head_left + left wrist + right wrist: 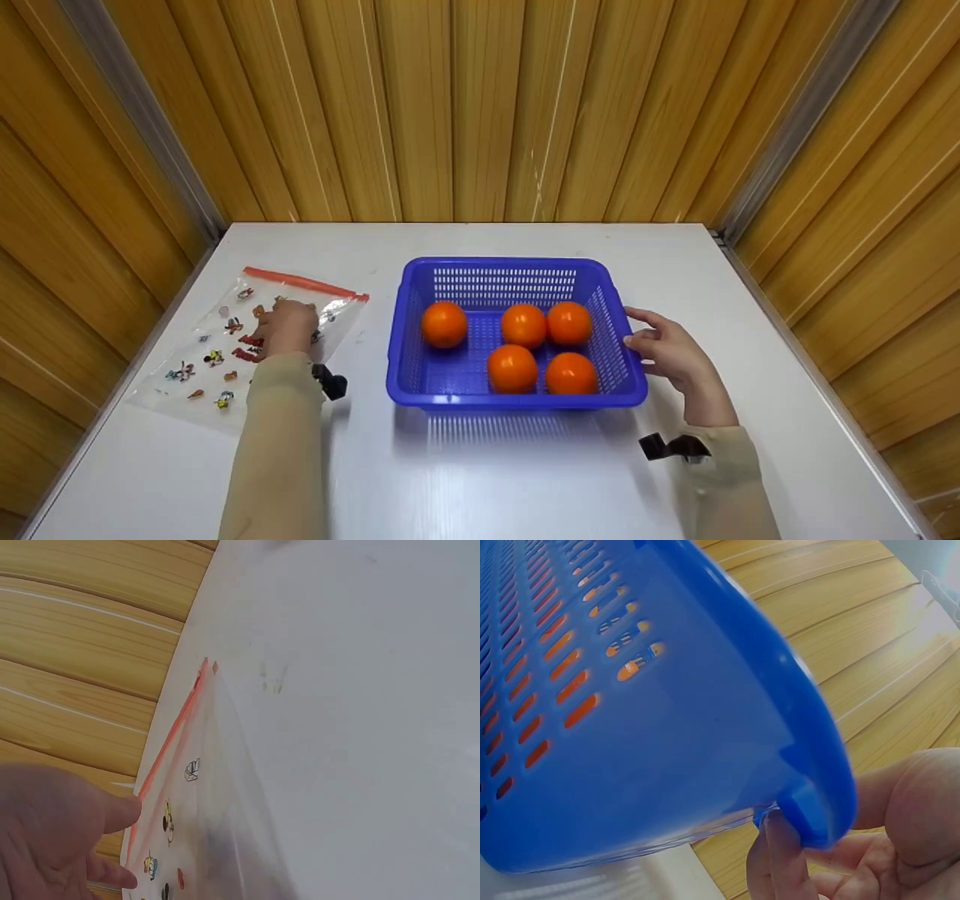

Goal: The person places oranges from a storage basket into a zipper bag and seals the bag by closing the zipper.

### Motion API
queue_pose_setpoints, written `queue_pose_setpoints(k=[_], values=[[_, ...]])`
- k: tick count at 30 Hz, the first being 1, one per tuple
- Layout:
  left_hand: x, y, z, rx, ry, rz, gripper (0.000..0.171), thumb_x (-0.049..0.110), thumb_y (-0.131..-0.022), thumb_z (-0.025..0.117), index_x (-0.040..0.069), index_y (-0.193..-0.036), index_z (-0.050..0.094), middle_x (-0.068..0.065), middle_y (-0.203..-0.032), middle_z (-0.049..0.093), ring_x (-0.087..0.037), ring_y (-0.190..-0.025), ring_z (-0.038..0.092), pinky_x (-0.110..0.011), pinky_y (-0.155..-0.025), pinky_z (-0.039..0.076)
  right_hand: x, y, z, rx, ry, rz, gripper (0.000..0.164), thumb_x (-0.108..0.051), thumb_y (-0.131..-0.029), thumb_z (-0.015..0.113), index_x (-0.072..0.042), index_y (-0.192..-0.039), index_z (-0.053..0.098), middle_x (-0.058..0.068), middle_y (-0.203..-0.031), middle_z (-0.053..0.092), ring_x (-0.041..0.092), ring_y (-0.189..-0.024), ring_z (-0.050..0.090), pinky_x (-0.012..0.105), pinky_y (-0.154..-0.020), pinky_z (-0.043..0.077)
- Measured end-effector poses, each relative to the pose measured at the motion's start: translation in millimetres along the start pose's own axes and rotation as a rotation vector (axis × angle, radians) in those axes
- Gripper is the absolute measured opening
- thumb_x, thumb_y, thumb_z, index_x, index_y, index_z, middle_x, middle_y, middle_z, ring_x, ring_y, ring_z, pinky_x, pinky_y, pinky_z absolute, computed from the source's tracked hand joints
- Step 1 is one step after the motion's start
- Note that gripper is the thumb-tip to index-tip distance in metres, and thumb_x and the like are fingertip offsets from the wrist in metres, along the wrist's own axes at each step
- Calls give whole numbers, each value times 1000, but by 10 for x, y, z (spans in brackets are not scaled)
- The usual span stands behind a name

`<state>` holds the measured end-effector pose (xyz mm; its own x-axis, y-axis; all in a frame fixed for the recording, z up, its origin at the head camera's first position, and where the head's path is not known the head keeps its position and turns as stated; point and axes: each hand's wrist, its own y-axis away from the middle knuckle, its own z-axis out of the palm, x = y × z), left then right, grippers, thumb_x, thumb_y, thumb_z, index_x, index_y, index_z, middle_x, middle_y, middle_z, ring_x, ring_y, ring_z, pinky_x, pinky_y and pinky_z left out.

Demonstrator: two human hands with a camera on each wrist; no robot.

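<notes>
A blue plastic basket [517,400] stands mid-table with several oranges [512,368] in it. My right hand [671,351] holds the basket's right side by the rim; in the right wrist view its fingers [776,859] curl up under the rim's lip. To the left lies a clear zip bag [176,390] with a red closure strip and small cartoon prints. Over the bag's upper part is my left hand [287,328], its fingertips partly hidden by the hand in the head view. In the left wrist view its thumb [120,814] and a finger stand apart, close to the bag.
The white table [487,480] ends at wood-panelled walls [480,112] at the back and both sides. Small dark cameras [330,382] are strapped to both wrists. Grey metal posts [142,97] stand in the corners.
</notes>
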<state>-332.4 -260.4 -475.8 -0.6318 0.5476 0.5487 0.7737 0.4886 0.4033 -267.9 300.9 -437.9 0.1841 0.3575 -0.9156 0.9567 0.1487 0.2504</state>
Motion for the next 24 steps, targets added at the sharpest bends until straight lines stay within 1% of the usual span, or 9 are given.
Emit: queue_pose_setpoints(k=[4,9,12,14,16,17,20,23,24], values=[[-6,-2,110,-2,-33,8,78,42,-110,34,-14,-158,7,-46,-159,-3,-67,-149,-1,-86,-112,12,7,8,-10,0,-4,-1,68,-7,-102,56,-2,-161,24,-5,-89,67,9,-83,66,28,-77,62],[-59,-5,184,22,-91,9,72,40,-109,41,-14,-155,25,-39,-162,-3,-64,-149,0,-88,-109,10,-9,4,4,8,6,4,67,-9,-102,57,-4,-162,25,-2,-92,68,11,-85,67,30,-79,62],[-102,24,155,2,-123,33,69,33,-107,51,-12,-154,30,-42,-160,0,-67,-147,3,-89,-107,11,-7,-4,12,0,11,3,68,-10,-103,57,-4,-162,25,-1,-94,69,12,-86,67,31,-81,63],[-125,75,107,-30,-179,73,70,28,-104,56,-12,-154,29,-46,-157,3,-71,-144,7,-91,-105,12,-3,-8,12,-2,7,3,68,-9,-103,57,-3,-162,25,-1,-94,68,12,-86,67,31,-81,63],[-134,140,55,-77,-274,127,73,25,-101,61,-15,-153,27,-50,-155,2,-75,-141,13,-92,-102,15,-1,-10,6,-1,2,4,68,-9,-103,57,-3,-162,24,-2,-92,67,11,-86,66,30,-80,63],[-136,160,28,-113,-366,156,76,24,-102,60,-17,-153,23,-53,-154,1,-75,-139,17,-91,-102,18,0,-11,2,-1,0,3,68,-9,-102,57,-3,-162,24,-3,-92,67,11,-86,67,30,-80,63],[-146,202,-41,-175,-483,245,81,15,-98,63,-19,-154,16,-53,-154,-1,-76,-136,23,-92,-98,22,0,-11,-6,-4,-11,-2,68,-8,-102,57,-2,-161,24,-4,-90,66,10,-86,67,30,-80,63],[-153,189,-88,-225,-515,266,84,3,-93,61,-15,-157,10,-49,-157,1,-71,-140,22,-91,-100,22,1,-13,-5,-8,-8,-3,69,-8,-102,57,-2,-161,24,-4,-89,66,10,-85,66,30,-79,62],[-153,193,-95,-223,-477,259,85,-2,-90,63,-13,-158,13,-47,-158,5,-69,-142,23,-91,-100,21,4,-14,-2,-9,-7,-2,68,-9,-102,57,-2,-161,24,-4,-89,65,10,-85,66,29,-78,62]])
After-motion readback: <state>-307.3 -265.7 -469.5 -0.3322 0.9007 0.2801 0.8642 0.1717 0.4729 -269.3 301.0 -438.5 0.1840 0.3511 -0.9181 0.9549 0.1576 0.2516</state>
